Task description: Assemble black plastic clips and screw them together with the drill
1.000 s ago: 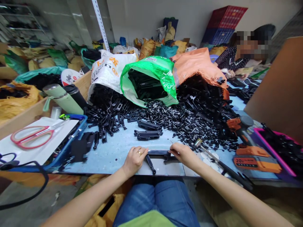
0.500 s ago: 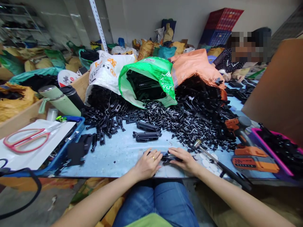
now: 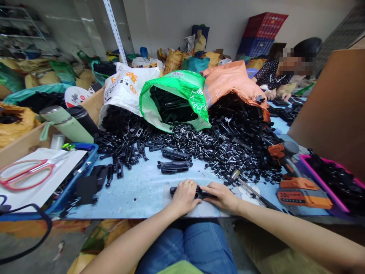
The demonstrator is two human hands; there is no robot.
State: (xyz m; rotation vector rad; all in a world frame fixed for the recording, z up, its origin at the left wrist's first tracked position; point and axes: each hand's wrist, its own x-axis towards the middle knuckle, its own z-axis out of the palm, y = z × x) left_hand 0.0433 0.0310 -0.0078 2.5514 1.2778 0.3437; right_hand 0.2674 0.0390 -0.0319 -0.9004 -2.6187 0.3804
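Note:
At the table's front edge, a long black plastic part (image 3: 200, 193) lies under both hands, its left end poking out past the fingers. My left hand (image 3: 185, 196) is wrapped over its left portion, a ring on one finger. From the other side my right hand (image 3: 221, 195) grips the right portion, thumb below and fingers on top. Much of the part is hidden by the hands. Just beyond them lie two similar black folded assemblies, the nearer assembly (image 3: 175, 166) and the farther assembly (image 3: 176, 154).
Black-headed screws (image 3: 225, 152) heap before a green sack (image 3: 176, 82), a white sack (image 3: 125, 83) and an orange sack (image 3: 228, 76). Right are a hammer-like tool (image 3: 253, 190), a cordless drill (image 3: 303, 194) and a pink-rimmed tray (image 3: 325, 182). Scissors (image 3: 25, 171) lie left. A co-worker (image 3: 275, 78) sits beyond.
My left hand has shifted its hold on the black part, whose left end now shows beyond the fingers. My right hand stays on it. The view has turned slightly right.

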